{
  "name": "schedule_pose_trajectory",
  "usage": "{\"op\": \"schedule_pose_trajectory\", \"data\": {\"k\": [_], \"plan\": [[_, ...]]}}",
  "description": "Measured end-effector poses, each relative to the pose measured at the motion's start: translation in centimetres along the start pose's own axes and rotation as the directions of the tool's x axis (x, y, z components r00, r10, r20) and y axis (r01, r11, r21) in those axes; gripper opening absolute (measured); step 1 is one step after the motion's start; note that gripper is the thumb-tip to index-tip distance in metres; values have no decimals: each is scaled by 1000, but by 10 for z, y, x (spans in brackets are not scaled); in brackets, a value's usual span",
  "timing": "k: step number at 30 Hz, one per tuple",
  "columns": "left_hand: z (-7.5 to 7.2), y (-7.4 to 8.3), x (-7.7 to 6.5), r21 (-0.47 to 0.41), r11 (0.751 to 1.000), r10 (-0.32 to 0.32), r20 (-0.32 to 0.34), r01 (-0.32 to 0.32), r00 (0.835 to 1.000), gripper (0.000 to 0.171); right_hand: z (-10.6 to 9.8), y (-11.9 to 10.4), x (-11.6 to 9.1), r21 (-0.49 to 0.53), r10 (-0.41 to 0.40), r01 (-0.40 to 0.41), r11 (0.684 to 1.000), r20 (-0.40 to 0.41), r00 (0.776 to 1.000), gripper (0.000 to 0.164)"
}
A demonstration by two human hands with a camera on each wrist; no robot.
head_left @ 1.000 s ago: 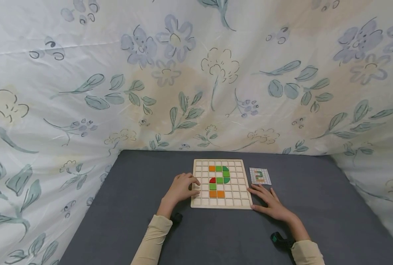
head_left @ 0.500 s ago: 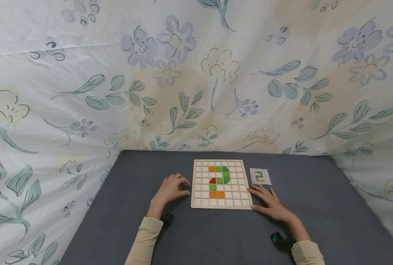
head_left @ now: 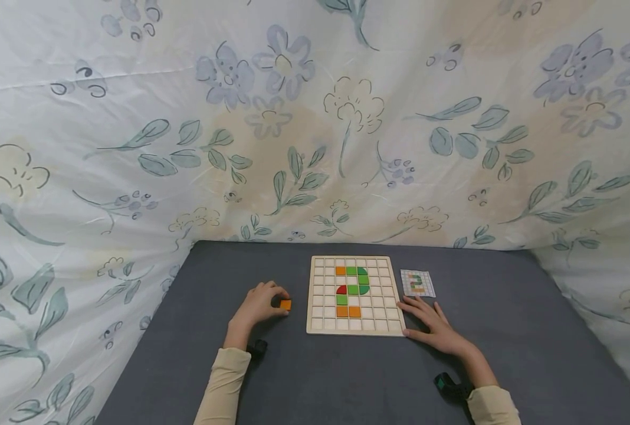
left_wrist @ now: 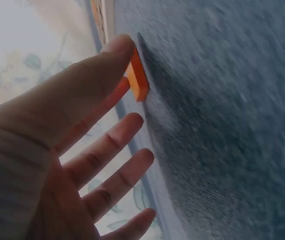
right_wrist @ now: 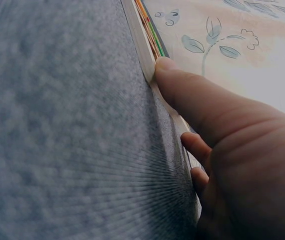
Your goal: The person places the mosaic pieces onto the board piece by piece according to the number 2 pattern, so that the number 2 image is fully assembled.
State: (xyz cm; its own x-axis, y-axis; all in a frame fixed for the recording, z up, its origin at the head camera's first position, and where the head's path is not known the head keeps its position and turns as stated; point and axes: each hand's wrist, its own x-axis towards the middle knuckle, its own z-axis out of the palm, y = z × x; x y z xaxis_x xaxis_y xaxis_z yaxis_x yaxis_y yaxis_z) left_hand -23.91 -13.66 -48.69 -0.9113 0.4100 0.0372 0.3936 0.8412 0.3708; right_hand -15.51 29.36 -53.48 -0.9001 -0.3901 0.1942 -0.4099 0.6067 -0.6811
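Observation:
My left hand is left of a wooden grid board and pinches an orange square block between thumb and index finger. In the left wrist view the orange block stays close over the cloth, its far end hidden by the thumb; the other fingers are spread. Green, orange and red tiles form a "2"-like figure on the board, with an orange tile at its lower left. My right hand rests with extended fingers at the board's right edge, thumb at the near corner.
Right of the board lies a small printed card bearing a similar coloured figure. Dark grey cloth covers the table. Behind it and at the sides hangs a floral curtain.
My left hand has moved leftward from over the board's left edge onto the cloth beyond it, and the orange block now shows in its fingers. The right hand stays put.

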Motion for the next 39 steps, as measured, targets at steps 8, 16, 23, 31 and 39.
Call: {"op": "schedule_pose_trajectory", "data": {"k": [8, 16, 23, 31, 39], "plan": [[-2, -1, -1, -22, 999, -43, 5, 43, 999, 29, 0, 0, 0, -2, 5, -5, 1000, -1, 1000, 62], [-2, -4, 1, -30, 998, -53, -13, 52, 999, 21, -2, -1, 0, -9, -1, 1, 1000, -8, 1000, 61], [-3, -2, 2, -4, 999, -39, -31, 39, 999, 20, -1, 1, 1, -26, -9, 8, 1000, -17, 1000, 61], [-3, 6, 3, 14, 1000, -1, -72, 2, 997, 22, 0, 2, 1, -27, -19, 18, 999, -30, 999, 61], [1, 15, 8, 9, 999, 41, -92, -40, 995, 21, -1, 1, 0, -2, -4, 4, 1000, -10, 1000, 61]]}}
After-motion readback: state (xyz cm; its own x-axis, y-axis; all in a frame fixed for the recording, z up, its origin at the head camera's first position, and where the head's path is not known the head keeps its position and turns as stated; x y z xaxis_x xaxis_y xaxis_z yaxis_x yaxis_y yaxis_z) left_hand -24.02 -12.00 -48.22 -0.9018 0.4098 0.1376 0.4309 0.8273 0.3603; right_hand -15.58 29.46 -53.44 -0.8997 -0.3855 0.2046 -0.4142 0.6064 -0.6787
